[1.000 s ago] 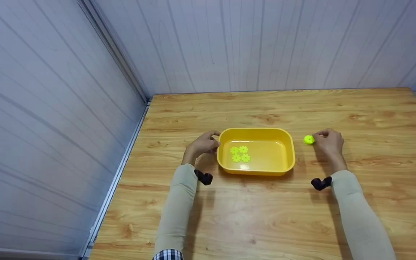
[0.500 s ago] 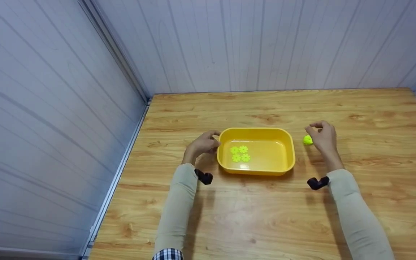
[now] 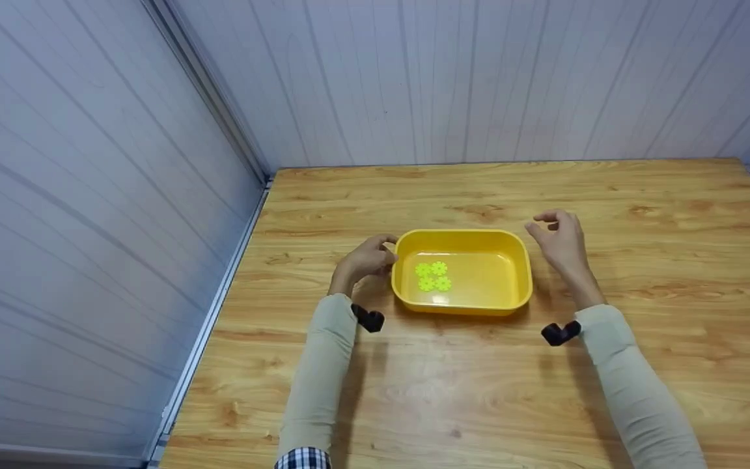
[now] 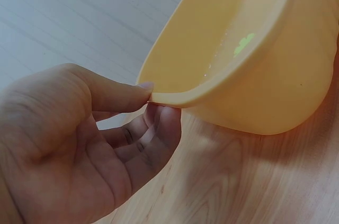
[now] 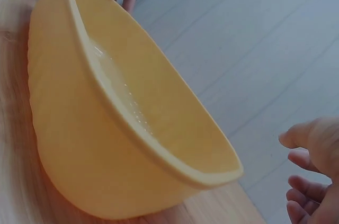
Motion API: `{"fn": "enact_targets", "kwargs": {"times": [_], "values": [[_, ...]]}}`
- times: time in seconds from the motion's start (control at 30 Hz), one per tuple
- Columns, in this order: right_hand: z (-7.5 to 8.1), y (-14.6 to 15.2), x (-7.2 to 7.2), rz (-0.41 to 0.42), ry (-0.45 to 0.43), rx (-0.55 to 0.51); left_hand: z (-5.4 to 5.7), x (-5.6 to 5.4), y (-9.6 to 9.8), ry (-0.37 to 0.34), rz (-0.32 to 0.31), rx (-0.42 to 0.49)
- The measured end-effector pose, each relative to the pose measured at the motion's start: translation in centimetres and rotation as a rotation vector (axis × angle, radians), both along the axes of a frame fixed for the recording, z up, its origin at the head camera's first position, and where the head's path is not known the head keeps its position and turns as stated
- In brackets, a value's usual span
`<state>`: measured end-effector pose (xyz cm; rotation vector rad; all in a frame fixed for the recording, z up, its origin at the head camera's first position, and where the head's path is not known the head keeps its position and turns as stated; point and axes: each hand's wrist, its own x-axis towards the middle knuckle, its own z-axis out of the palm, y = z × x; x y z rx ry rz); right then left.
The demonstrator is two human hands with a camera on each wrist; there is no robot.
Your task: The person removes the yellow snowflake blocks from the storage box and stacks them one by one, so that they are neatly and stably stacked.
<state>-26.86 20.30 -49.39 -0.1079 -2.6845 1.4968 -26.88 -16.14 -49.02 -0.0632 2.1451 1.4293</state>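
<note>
A yellow plastic basin [image 3: 479,307] stands on the table, with several neon yellow-green flower-shaped pieces [image 3: 439,268] lying flat in its left part. In the left wrist view, one such piece [image 4: 243,45] shows past the rim. My left hand [image 3: 367,259] pinches the basin's left rim [image 4: 177,98], thumb on the inner side and fingers below the lip. My right hand [image 3: 562,244] is above the table, close to the basin's far right corner. Its fingers are loosely bent and apart from the thumb, and nothing shows between them in the right wrist view [image 5: 312,166].
The wood-patterned table [image 3: 453,391] runs back to a pale panelled wall [image 3: 440,85]. Another panelled wall [image 3: 101,215] stands along the left side. Black wrist mounts [image 3: 368,319] stick out from both sleeves.
My right hand let go of a yellow-green piece right of the basin, lifted, and moved left toward the rim. That piece is out of sight now. The left hand stayed put.
</note>
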Motion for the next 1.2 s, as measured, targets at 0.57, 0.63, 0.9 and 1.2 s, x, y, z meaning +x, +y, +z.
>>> {"fn": "enact_targets", "kwargs": {"times": [0.57,0.63,0.9,1.2], "values": [[0.0,-4.1,0.5,0.131,0.059,-0.012,-0.1,-0.1,0.0,0.004,-0.007,-0.002],[-0.2,-4.6,0.7,0.148,0.065,-0.021,-0.1,-0.1,-0.1,0.004,-0.008,0.003],[-0.5,-6.3,1.2,0.212,0.085,-0.049,-0.1,0.0,0.0,0.013,-0.015,0.01],[-1.3,-8.0,1.7,0.265,0.091,-0.022,-0.1,0.0,-0.1,0.014,-0.004,0.015]]}}
